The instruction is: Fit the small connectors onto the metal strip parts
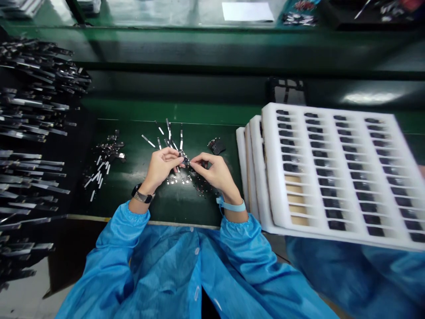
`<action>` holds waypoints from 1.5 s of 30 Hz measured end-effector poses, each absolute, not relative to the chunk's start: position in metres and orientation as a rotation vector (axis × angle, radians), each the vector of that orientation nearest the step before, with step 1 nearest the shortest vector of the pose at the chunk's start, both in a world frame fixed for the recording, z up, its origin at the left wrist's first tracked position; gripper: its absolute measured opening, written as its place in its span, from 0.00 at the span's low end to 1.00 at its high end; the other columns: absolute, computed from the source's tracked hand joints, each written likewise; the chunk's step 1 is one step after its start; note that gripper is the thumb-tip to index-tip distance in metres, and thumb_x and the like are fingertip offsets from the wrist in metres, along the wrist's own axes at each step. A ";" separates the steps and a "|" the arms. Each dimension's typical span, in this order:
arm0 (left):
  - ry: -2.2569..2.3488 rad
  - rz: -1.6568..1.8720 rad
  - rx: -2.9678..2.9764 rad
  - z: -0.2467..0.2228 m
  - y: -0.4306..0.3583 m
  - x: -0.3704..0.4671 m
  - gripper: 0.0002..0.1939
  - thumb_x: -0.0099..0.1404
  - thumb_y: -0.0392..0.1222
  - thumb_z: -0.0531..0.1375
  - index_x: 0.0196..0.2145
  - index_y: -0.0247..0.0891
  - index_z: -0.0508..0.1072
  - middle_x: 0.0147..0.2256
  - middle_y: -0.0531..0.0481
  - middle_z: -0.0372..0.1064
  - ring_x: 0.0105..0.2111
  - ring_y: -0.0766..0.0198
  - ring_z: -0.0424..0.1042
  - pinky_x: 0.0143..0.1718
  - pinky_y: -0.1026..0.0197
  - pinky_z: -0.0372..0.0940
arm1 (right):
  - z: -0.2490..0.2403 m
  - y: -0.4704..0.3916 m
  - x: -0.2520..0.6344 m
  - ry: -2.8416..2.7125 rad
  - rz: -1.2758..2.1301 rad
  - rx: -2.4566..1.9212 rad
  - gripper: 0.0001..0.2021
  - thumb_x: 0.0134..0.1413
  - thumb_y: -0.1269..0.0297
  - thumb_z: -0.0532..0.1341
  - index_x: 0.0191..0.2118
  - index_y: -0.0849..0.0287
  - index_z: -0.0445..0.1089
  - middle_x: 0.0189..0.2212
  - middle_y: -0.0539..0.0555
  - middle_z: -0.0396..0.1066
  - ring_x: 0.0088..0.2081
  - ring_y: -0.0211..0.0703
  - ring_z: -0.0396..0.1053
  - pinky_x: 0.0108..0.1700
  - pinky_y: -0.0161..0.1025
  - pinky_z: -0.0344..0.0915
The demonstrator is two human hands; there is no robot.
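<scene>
Over the green work mat, my left hand (163, 165) pinches a small dark electronic part (186, 161) with a metallic glint. My right hand (212, 168) meets it from the other side, thumb and forefinger closed on the same part; its exact kind is too small to make out. Thin flex cable strips (169, 130) with silver faces fan out just beyond my left fingers. Beneath and in front of both hands lie small silver and dark pieces (179, 180). A little cluster of black parts (216, 145) sits beyond my right hand.
A white foam tray (318, 177) with rows of black parts leans on more foam at right. Loose strips (98, 175) and dark parts lie on the left. Racks of dark strips (29, 177) stand at far left. A shelf above holds white paper (247, 11).
</scene>
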State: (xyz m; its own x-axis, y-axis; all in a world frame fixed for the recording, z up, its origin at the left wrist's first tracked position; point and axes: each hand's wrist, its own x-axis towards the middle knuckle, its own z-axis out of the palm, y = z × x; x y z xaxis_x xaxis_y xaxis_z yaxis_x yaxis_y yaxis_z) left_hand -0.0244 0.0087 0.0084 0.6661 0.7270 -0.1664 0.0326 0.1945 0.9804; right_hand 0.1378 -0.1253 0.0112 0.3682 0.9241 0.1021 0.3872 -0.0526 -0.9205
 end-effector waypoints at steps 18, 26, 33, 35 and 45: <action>0.727 0.497 1.331 0.004 0.003 -0.022 0.20 0.55 0.48 0.76 0.36 0.37 0.73 0.24 0.52 0.76 0.20 0.64 0.76 0.20 0.66 0.68 | 0.011 -0.124 0.134 -1.212 0.628 -1.683 0.08 0.62 0.63 0.65 0.33 0.58 0.79 0.29 0.52 0.78 0.30 0.41 0.70 0.35 0.38 0.62; 0.769 0.527 1.414 0.007 -0.001 -0.022 0.17 0.56 0.45 0.76 0.36 0.36 0.75 0.24 0.53 0.75 0.20 0.65 0.76 0.23 0.65 0.69 | 0.009 -0.124 0.130 -1.135 0.722 -1.757 0.09 0.60 0.62 0.65 0.31 0.59 0.78 0.26 0.51 0.77 0.28 0.41 0.69 0.34 0.39 0.61; 0.761 0.478 1.401 0.011 0.004 -0.026 0.18 0.54 0.45 0.76 0.35 0.36 0.75 0.25 0.52 0.76 0.20 0.65 0.75 0.23 0.65 0.69 | 0.006 -0.124 0.134 -1.115 0.828 -1.695 0.10 0.61 0.58 0.67 0.34 0.59 0.80 0.29 0.53 0.79 0.28 0.42 0.69 0.33 0.39 0.62; 0.742 0.438 1.379 0.013 0.007 -0.028 0.18 0.54 0.45 0.77 0.35 0.36 0.75 0.25 0.51 0.76 0.19 0.65 0.75 0.23 0.64 0.70 | 0.006 -0.124 0.137 -1.108 0.883 -1.650 0.12 0.61 0.55 0.68 0.36 0.59 0.81 0.30 0.54 0.80 0.30 0.43 0.70 0.34 0.40 0.63; 0.699 0.322 1.341 0.015 0.012 -0.032 0.20 0.52 0.46 0.77 0.35 0.36 0.74 0.23 0.53 0.75 0.18 0.65 0.74 0.21 0.64 0.68 | 0.003 -0.124 0.141 -1.128 0.989 -1.558 0.14 0.59 0.52 0.70 0.36 0.59 0.82 0.31 0.53 0.80 0.31 0.43 0.69 0.36 0.40 0.63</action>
State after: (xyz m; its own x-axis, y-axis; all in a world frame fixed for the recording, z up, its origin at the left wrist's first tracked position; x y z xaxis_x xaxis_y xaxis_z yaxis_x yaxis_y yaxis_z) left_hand -0.0319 0.0124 0.0152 0.7584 0.5906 -0.2757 0.1744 0.2237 0.9589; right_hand 0.1406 -0.1236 0.0027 0.2503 0.9648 -0.0805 0.2054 -0.1342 -0.9694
